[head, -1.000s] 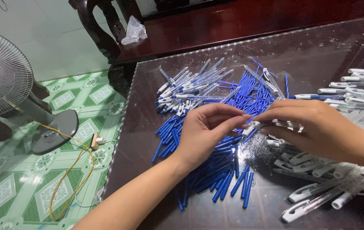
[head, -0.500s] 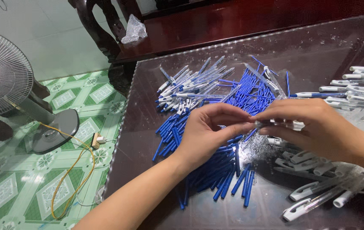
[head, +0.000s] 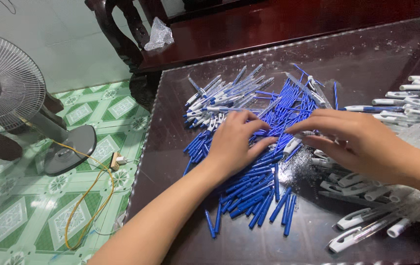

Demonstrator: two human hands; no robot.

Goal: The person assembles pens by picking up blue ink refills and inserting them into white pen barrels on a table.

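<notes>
From the head camera, the left hand lies palm down on a heap of slim blue plastic pen refill tubes spread across the dark glossy glass-topped surface. Its fingers are bent and drawn together over the tubes, fingertips pointing to the right; whether they pinch a tube or only press on the heap cannot be told. The right hand reaches in from the right, its fingers stretched toward the left hand so that the tips of both nearly meet above the middle of the blue heap. Its grip is narrow, with a small white and clear pen part just beneath the fingertips; whether it is actually held cannot be told.

Beyond the hands, a pile of clear-barrelled pens with white caps lies fanned out, touching the far edge of the blue heap. To the right, under and behind the right wrist, a scatter of white and transparent pen casings runs to the near edge of the surface.

On the green patterned tile floor to the left stands a grey electric fan, with a yellow cable looping near its base. A crumpled clear plastic bag sits on the dark red wooden bench beyond the surface.
</notes>
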